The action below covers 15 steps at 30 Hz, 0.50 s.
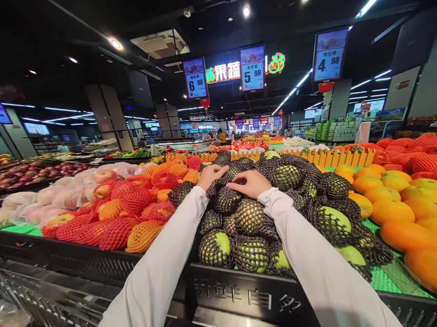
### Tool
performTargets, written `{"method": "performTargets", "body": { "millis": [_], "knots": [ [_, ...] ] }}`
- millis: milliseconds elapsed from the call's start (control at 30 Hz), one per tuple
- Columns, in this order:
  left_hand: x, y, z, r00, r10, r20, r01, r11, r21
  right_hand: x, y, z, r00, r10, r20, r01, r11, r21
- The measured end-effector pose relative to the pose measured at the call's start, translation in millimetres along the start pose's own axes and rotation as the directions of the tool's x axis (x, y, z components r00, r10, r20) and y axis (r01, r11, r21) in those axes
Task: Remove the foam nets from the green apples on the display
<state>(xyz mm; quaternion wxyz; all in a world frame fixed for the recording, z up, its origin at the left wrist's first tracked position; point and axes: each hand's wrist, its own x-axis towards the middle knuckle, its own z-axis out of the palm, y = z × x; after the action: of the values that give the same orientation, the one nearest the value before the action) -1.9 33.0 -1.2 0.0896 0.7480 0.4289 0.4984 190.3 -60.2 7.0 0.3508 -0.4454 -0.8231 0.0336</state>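
Green apples in black foam nets (250,216) are heaped in a black crate in front of me. Both my hands reach to the upper part of this heap, close to each other. My left hand (211,176) is curled, its thumb towards the right, against a dark netted apple. Facing it, my right hand (252,183) bends thumb and fingers together at the same spot. The dark net between them looks gripped, though my fingertips partly hide it. Just below my hands lies another netted green apple (227,200).
Red and orange netted apples (132,199) fill the left side, with plastic-wrapped fruit (64,195) beyond. Oranges (408,222) lie at the right. A low yellow fence (344,157) stands behind the heap. The black crate's front wall (247,291) runs below my forearms. Price screens (253,68) hang overhead.
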Motion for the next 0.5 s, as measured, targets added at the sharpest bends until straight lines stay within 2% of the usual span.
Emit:
{"method": "performTargets", "body": {
  "millis": [33,100,200,300,400,500],
  "knots": [
    [-1.0,1.8,0.2,1.0,0.015,0.02,-0.015,1.0,0.023,0.2,0.0,0.5,1.0,0.008,-0.006,-0.008,1.0,0.0],
    [-3.5,8.4,1.7,0.999,0.051,-0.01,-0.051,0.998,0.048,0.7,0.3,1.6,0.999,0.031,-0.03,-0.03,0.999,0.016],
    [-8.2,23.1,5.0,0.981,0.123,-0.152,-0.125,0.992,-0.005,1.6,1.5,2.7,0.993,0.068,-0.1,-0.06,0.994,0.089],
    [-12.8,34.6,7.8,0.972,0.175,-0.159,-0.188,0.98,-0.072,2.8,3.9,3.0,0.985,0.027,-0.171,-0.001,0.989,0.15],
    [-15.6,37.2,8.6,0.976,0.173,-0.131,-0.184,0.979,-0.084,4.3,6.8,3.8,0.982,-0.041,-0.186,0.071,0.985,0.155],
    [-15.6,35.0,6.5,0.975,0.126,-0.182,-0.149,0.981,-0.12,5.6,9.0,5.1,0.977,-0.019,-0.214,0.057,0.983,0.175]
  ]
}}
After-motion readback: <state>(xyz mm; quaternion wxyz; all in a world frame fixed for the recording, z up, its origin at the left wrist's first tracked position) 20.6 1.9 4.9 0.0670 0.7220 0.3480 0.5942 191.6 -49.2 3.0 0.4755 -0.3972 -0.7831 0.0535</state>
